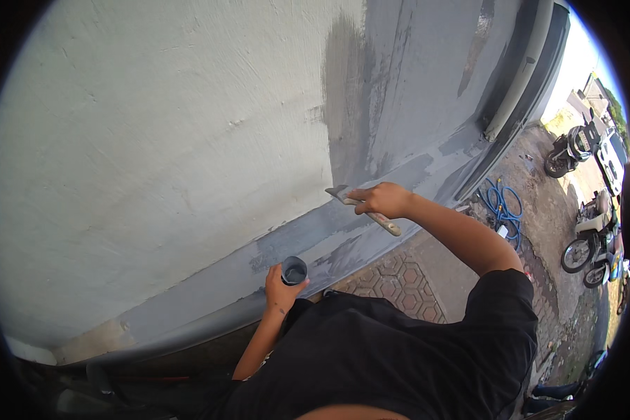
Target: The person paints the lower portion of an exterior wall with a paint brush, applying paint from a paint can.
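Note:
My right hand [386, 200] grips a paintbrush [384, 222] by its handle near the ferrule. The dark bristle tip is at the wall, by the corner where the off-white paint meets the grey. Whether the bristles touch the surface I cannot tell. Lower down, my left hand [283, 290] is wrapped around a small cup [294, 270] with grey paint inside. The off-white wall [178, 136] fills the left and middle. A grey painted band [210, 278] runs along its bottom, and a grey upright section [394, 94] with darker, streaky strokes stands to the right.
A pale vertical pipe [522, 73] runs along the wall's right end. Hexagonal pavers [404, 289] lie below my right arm. Farther right are a coiled blue hose [499, 202], a parked motorcycle [572, 144], another motorcycle [590, 231] and a white car [610, 163].

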Tool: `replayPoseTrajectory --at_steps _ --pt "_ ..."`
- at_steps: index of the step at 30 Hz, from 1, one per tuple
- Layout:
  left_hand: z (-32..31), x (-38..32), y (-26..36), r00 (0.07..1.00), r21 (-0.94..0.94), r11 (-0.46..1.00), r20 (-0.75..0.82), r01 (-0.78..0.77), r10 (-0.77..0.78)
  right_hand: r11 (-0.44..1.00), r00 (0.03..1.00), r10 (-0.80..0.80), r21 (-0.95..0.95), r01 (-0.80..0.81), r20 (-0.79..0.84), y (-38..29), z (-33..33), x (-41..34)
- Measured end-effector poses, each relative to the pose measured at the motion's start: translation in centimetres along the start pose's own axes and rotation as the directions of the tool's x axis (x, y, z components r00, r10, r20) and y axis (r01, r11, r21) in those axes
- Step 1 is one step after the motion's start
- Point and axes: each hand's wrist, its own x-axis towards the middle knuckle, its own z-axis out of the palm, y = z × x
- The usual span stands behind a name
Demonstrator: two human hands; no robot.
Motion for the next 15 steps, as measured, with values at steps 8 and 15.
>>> replayPoseTrajectory --at_steps 8,15 --pt "0.3 0.2 -0.8 0.999 -0.014 0.999 0.012 0.038 -0.037 0.999 0.892 -0.025 -0.029 0.013 -0.451 8.6 -23.8 2.0" --pt "0.6 1.2 -0.6 0.999 0.011 0.999 0.037 0.035 -0.035 0.889 0.573 -0.293 -0.438 -0.13 -0.765 9.2 -44.0 -0.5"
